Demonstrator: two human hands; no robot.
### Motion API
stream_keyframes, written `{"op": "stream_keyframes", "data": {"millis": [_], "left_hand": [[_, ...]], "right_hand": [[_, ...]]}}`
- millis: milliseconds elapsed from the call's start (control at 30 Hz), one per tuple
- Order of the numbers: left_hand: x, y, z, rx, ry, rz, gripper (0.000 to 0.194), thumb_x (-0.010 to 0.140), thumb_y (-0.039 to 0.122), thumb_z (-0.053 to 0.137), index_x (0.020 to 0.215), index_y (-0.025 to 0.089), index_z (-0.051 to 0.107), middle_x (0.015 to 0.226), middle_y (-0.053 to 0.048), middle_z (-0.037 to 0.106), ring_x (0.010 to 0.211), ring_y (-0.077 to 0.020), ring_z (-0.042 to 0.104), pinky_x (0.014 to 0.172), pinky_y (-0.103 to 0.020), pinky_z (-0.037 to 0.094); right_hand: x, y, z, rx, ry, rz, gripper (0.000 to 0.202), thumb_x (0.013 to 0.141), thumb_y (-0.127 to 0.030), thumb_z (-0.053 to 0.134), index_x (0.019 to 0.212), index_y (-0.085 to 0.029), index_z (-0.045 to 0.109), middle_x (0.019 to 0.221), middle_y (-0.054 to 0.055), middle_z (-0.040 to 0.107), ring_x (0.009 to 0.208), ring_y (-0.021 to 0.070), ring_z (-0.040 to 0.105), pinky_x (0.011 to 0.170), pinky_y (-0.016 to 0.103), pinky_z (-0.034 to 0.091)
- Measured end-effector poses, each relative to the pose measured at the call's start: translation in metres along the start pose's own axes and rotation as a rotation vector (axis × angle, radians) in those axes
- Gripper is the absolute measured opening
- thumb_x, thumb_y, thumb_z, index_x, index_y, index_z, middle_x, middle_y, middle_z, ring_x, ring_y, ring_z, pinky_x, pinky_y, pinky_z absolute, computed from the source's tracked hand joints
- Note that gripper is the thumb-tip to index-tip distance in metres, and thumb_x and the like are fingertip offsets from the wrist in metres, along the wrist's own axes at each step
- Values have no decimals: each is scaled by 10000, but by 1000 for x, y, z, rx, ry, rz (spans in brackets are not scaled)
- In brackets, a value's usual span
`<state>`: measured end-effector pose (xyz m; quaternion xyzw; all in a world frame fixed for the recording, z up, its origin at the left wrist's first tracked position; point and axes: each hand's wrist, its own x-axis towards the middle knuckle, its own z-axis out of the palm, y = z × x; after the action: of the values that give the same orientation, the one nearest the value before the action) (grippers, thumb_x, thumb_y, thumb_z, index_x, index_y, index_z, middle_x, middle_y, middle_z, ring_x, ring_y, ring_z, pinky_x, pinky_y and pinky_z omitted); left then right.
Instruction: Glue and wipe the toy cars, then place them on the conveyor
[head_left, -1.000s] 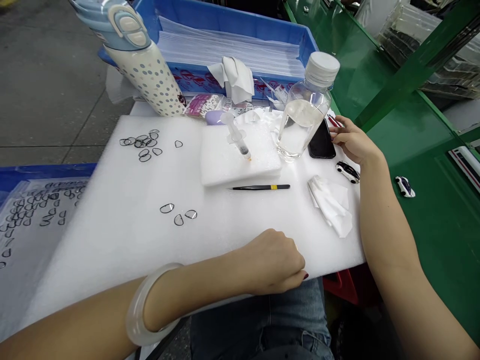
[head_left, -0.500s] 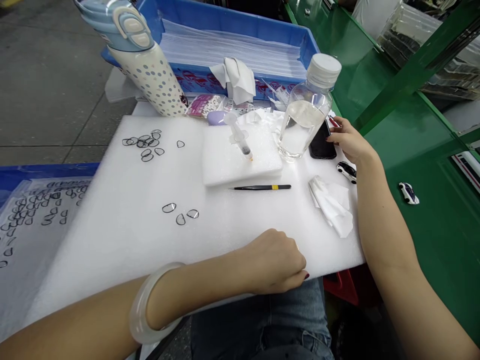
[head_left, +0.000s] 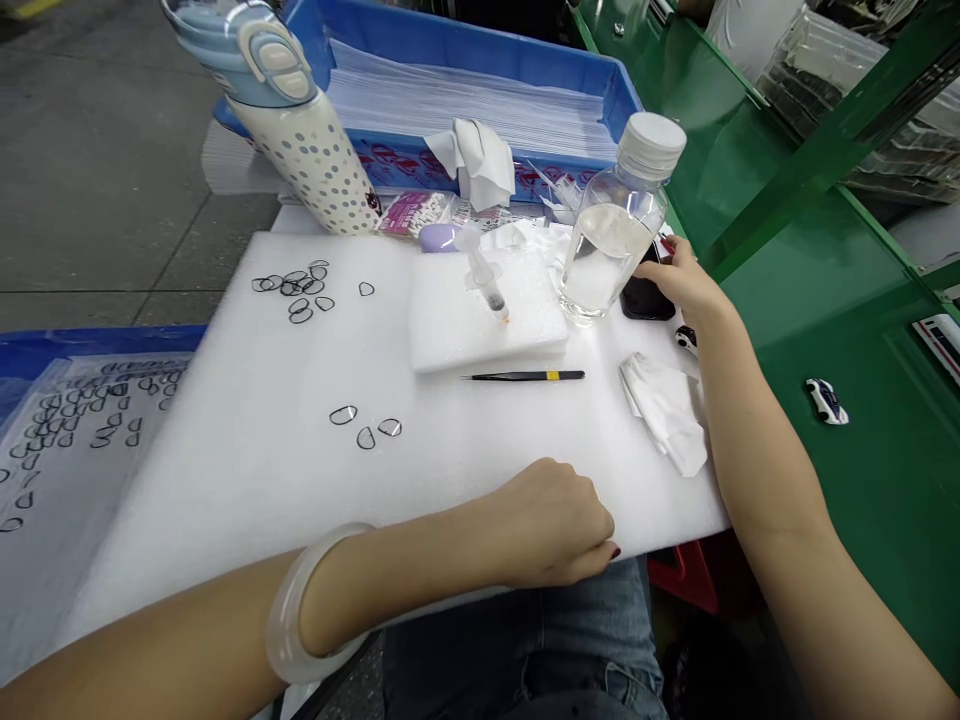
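My left hand (head_left: pixel 553 522) rests closed at the front edge of the white foam sheet (head_left: pixel 277 480); its curled fingers face down, and whatever they hold, if anything, is hidden. My right hand (head_left: pixel 679 278) reaches past the clear bottle (head_left: pixel 609 245), over a black phone (head_left: pixel 646 298), with its fingers partly hidden and a small red thing beside them. Black tweezers (head_left: pixel 525 376) with a yellow band lie before a foam block (head_left: pixel 480 335). On that block a syringe (head_left: pixel 487 280) leans. Thin black rings (head_left: pixel 296 283) lie on the sheet's left part, several of them bunched.
A dotted flask (head_left: pixel 319 160) and a blue crate (head_left: pixel 480 30) of white sheets stand at the back. Crumpled tissue (head_left: pixel 664 410) lies at right. A toy car (head_left: pixel 826 401) sits on the green surface (head_left: pixel 885 480). More rings lie on a tray at left.
My right hand has shifted slightly left over the phone, and its forearm now covers more of the nearer toy car. My left hand stays in place. The view has shifted slightly.
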<state>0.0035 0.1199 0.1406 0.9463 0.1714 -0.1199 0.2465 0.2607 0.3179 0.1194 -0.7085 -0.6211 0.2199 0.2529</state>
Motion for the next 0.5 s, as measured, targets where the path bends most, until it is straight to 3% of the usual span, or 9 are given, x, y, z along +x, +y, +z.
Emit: {"op": "stream_keyframes", "data": {"millis": [100,267,367,500], "left_hand": [[-1,0,0,5,-1,1,403,986,368,483,654,168,591,633,-3,613,466,-115,175,467,-314,200],[-1,1,1,9,-9,-2,404,986,370,487,655,167,595,627,-3,612,465,-113,178,467,-313,204],[0,1,1,14,-2,-1,403,987,370,486,660,168,604,628,-4,613,467,-115,174,466,-315,202],[0,0,2,11,13,9,399,986,369,484,668,169,618,626,-6,612,468,-117,170,463,-315,195]], "right_hand": [[-12,-11,-10,141,-110,132,1079,704,-395,744,1617,-195,204,1540,173,429,1371,405,464,1110,526,450],[-19,-10,-13,133,-171,37,1182,640,-362,813,1626,-225,176,1586,172,362,1443,426,363,1148,569,408],[-14,-1,-12,120,-168,-10,1120,657,-355,806,1612,-270,227,1558,157,392,1413,439,389,1114,592,439],[-10,3,-13,205,-162,23,969,716,-274,709,1589,-276,287,1471,137,481,1315,383,503,1080,522,496]]}}
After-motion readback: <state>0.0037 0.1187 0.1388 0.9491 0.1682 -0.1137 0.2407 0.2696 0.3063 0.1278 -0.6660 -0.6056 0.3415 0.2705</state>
